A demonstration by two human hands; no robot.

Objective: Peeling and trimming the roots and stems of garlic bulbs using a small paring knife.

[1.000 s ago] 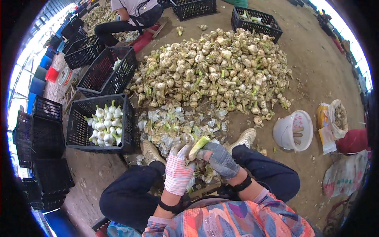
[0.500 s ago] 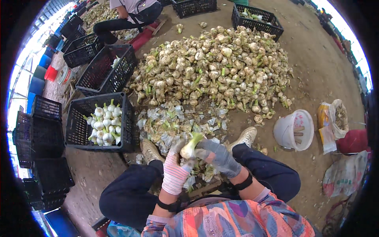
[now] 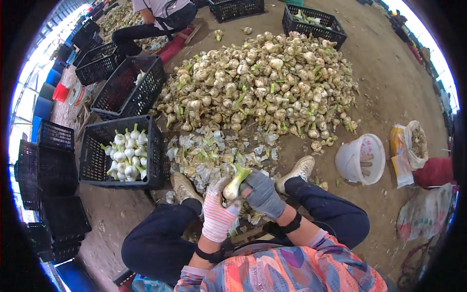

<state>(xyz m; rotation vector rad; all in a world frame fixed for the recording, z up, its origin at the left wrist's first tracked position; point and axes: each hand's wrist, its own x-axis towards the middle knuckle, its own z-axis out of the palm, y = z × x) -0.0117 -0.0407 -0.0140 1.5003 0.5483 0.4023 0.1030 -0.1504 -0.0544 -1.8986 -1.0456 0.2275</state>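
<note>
Garlic bulb (image 3: 232,189), pale and plump with a short green stalk cut at the top, sits upright between the two gloved hands; its skin looks clean and whitish against the dirt floor (image 3: 389,87). One bulb is in hand; two hands work it; the left hand (image 3: 217,214), in a pink-and-white striped glove, closes its fingers round the bulb's lower part from the left, while the right hand (image 3: 263,193), in a grey glove, is curled against the bulb's right side, just under the stalk (whether it holds anything else I cannot tell). The bulb lies above the person's knees, between two light shoes.

Just beyond the hands spreads a litter of peeled skins and trimmed leaves (image 3: 214,153); past that, one big heap of uncleaned garlic (image 3: 262,82). To the left stands one black crate (image 3: 154,155) partly filled with cleaned white bulbs; several more black crates lie around, too many overlapping to count surely. One white bucket (image 3: 361,159) lies tipped on its side at the right, near some bags; another person (image 3: 155,14) sits at the top.
</note>
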